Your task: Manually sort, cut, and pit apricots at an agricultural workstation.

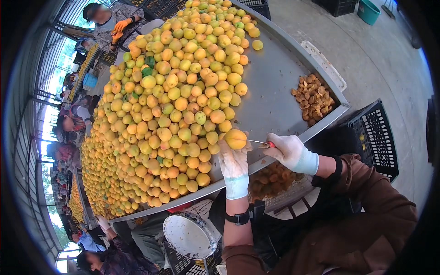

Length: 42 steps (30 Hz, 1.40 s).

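In a white glove, my left hand (234, 161) holds a yellow-orange apricot (235, 139) above the near edge of a metal table (271, 79). My right hand (292, 153), also gloved, is closed around the red handle (271, 144) of a small tool. The tool's thin metal blade or wire (255, 141) reaches left across the apricot; whether it has cut the skin cannot be told. Left of my hands a large heap of whole apricots (172, 99) covers much of the table, with a few green leaves (147, 71) among them.
Brown apricot pits (312, 99) are piled in the table's right corner, inside a raised rim (326, 121). Below the edge sits a container of orange fruit pieces (273, 182). A black crate (374, 137) and white basin (190, 235) stand nearby. A co-worker in orange gloves (122, 25) is across the table.
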### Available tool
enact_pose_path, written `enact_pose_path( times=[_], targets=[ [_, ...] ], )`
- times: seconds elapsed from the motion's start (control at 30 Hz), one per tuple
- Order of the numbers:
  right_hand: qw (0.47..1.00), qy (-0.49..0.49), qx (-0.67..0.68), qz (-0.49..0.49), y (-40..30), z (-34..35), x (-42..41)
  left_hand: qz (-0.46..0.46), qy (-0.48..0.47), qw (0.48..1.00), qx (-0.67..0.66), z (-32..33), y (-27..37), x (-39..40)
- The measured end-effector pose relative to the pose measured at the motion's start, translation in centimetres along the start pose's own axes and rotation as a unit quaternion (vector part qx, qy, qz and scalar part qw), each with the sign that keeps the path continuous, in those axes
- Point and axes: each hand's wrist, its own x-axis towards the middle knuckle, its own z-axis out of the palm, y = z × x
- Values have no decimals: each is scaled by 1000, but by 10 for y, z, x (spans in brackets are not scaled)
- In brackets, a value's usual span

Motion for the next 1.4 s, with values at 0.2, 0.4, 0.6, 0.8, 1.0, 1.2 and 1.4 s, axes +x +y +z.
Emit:
enact_pose_path(
  times=[0.2,0.4,0.6,0.8,1.0,1.2,1.4],
  targets=[
    [999,1,-35,5,0,1,-2,8,26,1000,-9,7,-2,-2],
    [995,-2,-100,30,0,6,-2,40,37,986,159,22,6,-12],
    [990,-2,-135,31,-1,13,3,-35,7,988,152,15,0,-12],
    [991,15,-134,-1,2,14,4,-32,34,994,98,20,-4,-12],
    [994,-16,-103,35,1,17,1,-98,34,988,112,9,-4,-8],
    [988,-50,131,62,0,11,-1,-66,30,995,67,8,-8,-6],
    [974,-21,219,51,8,17,-5,-92,-16,994,64,0,-9,0]
  ],
)
